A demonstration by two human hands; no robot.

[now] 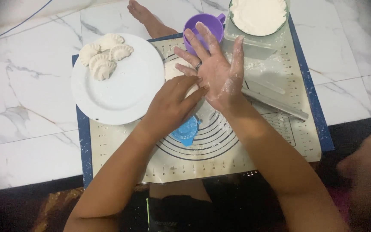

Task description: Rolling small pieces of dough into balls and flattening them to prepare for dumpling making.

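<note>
Two floury hands meeting over a round of dough on a baking mat.

The dough round (174, 68) lies on the beige mat (280, 141), just right of the white plate (121, 92), mostly hidden by the hands. The right hand (213, 64) is spread flat and grips nothing; the left hand (170, 105) is curled, its fingertips touching the right palm, and whether it holds anything cannot be told. A blue dumpling press (186, 132) lies under the left wrist. Four folded dumplings (103, 56) sit on the plate; a purple cup (207, 23), a flour bowl (258, 15) and a clear rolling pin (275, 104) lie beyond.
</note>
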